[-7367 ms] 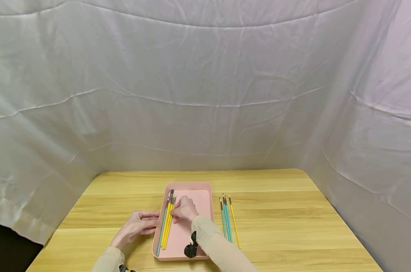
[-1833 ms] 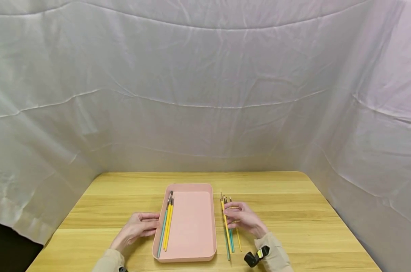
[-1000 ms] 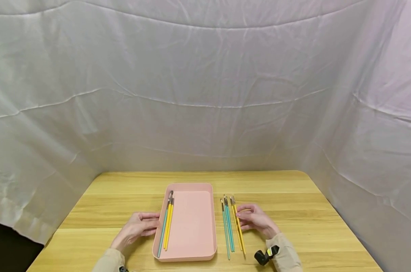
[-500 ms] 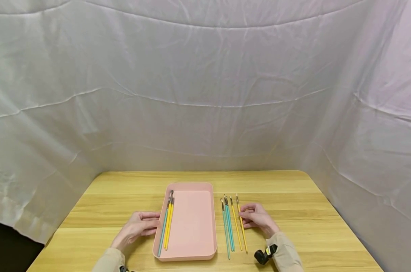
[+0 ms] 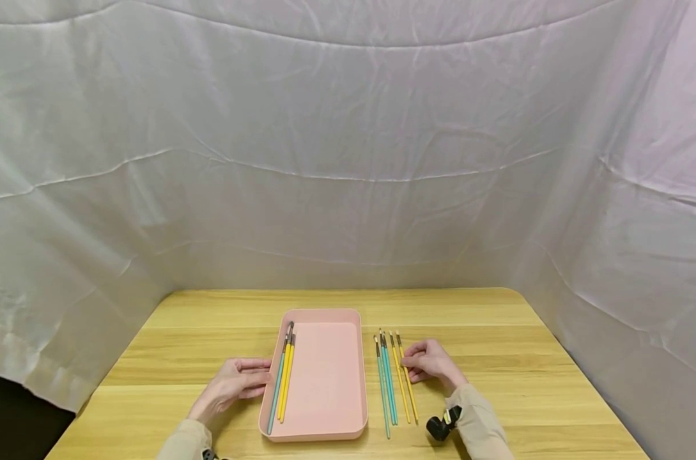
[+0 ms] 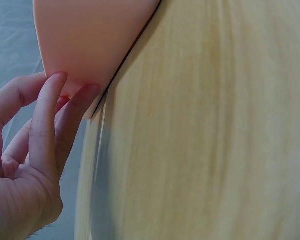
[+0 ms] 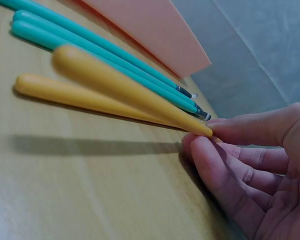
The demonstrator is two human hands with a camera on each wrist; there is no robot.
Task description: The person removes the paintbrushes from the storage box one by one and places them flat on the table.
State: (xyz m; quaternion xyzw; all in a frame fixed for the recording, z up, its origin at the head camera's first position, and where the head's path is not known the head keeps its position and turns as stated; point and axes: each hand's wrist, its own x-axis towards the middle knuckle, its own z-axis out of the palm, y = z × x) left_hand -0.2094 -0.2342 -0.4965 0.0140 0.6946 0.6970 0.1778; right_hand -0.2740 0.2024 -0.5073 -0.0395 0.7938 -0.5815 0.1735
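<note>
My right hand [image 5: 431,360] pinches a yellow paintbrush [image 7: 120,85] near its ferrule between thumb and fingertips. In the right wrist view its handle end is raised, casting a shadow on the table. Just left of it lies another yellow paintbrush [image 5: 401,381], then several teal paintbrushes [image 5: 390,386], all bristles away from me. My left hand [image 5: 232,386] touches the left wall of a pink tray [image 5: 362,383], its fingers fairly straight; the left wrist view shows fingertips [image 6: 90,91] against the tray's outer wall. Inside, along the left side, lie two yellow paintbrushes [image 5: 286,383] and a teal one [image 5: 276,390].
A wooden table [image 5: 497,383] bears everything, its far edge running close to a grey-white cloth curtain [image 5: 348,223]. The curtain also hangs at both sides. A black wrist camera [image 5: 441,425] is strapped to the right sleeve.
A yellow paintbrush has gone from the tray to the table's right, in my right hand. It passed over the teal ones, then shifted slightly back left. My left hand stays at the tray.
</note>
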